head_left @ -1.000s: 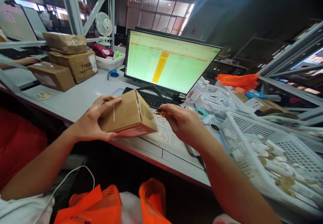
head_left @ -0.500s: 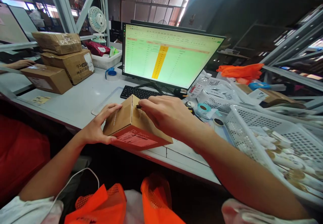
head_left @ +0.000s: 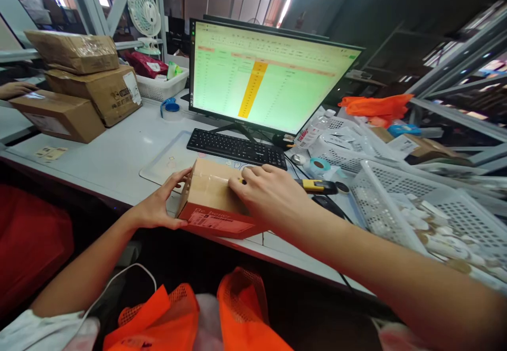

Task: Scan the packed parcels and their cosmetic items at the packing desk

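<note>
A brown cardboard box (head_left: 216,182) with a red front and a printed label sits at the desk's front edge. My left hand (head_left: 160,206) steadies its left end, thumb low at the front and fingers behind. Above the box's right part, my right hand (head_left: 265,190) is closed, knuckles up. Its fingers grip a small tool with a dark and yellow tip (head_left: 242,181); most of it is hidden in the hand, so I cannot tell its kind. Clear tape runs over the box's top. Past my right wrist lies a yellow and black handheld item (head_left: 317,186).
Behind the box are a keyboard (head_left: 237,148) and a monitor (head_left: 269,76). Cardboard boxes (head_left: 93,95) are piled at the left, near another person's hand (head_left: 16,89). White baskets (head_left: 380,208) with packed goods line the right. A blue tape roll (head_left: 171,107) lies further back.
The box has gone from tilted to lying flatter. My right hand has moved right and down along its top, away from the left edge. My left hand still holds the left end.
</note>
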`<state>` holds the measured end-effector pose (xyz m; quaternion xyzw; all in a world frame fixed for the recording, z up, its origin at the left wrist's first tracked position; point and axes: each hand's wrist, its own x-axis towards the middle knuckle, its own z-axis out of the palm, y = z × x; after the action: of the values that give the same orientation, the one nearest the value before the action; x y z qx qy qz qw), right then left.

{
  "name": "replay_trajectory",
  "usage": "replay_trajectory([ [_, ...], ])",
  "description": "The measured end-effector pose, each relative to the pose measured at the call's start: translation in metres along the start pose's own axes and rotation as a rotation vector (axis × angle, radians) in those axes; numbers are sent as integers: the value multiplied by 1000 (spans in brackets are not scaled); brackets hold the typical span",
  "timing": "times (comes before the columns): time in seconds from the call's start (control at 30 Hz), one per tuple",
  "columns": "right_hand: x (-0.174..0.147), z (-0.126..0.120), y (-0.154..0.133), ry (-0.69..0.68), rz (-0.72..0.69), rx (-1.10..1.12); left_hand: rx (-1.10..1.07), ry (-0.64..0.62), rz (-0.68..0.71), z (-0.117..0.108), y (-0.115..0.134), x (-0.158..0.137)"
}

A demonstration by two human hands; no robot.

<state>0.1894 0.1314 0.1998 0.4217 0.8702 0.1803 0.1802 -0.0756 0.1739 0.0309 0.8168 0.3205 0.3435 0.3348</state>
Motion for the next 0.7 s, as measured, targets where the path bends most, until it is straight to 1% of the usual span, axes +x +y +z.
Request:
replay_trajectory([
  [0.1, -13, 13, 7, -37, 42, -49, -52, -24, -33, -2, -9, -3],
  [0.2, -28, 27, 16, -56, 86, -52, -93, -40, -48, -5, -16, -3],
  [0.33, -43, 42, 25, -81, 176, -6, -134, -81, -52, -16, -34, 8],
  [0.4, -48, 48, 28, -79, 220, 43, -149, -59, -69, -26, -45, 16],
  [0.47, -50, 56, 29, -45, 266, 103, -133, -4, -77, -36, -49, 21],
  [0.5, -49, 61, 29, -12, 287, 141, -97, 35, -65, -40, -46, 21],
  [0.57, -44, 72, 27, 74, 322, 243, 46, 157, 8, -42, -26, 20],
  [0.63, -34, 85, 21, 144, 309, 387, 253, 305, 139, -34, 5, 16],
  [0.67, -28, 93, 16, 159, 279, 472, 361, 347, 209, -27, 22, 15],
  [0.7, -22, 101, 12, 163, 241, 562, 464, 340, 271, -18, 35, 15],
])
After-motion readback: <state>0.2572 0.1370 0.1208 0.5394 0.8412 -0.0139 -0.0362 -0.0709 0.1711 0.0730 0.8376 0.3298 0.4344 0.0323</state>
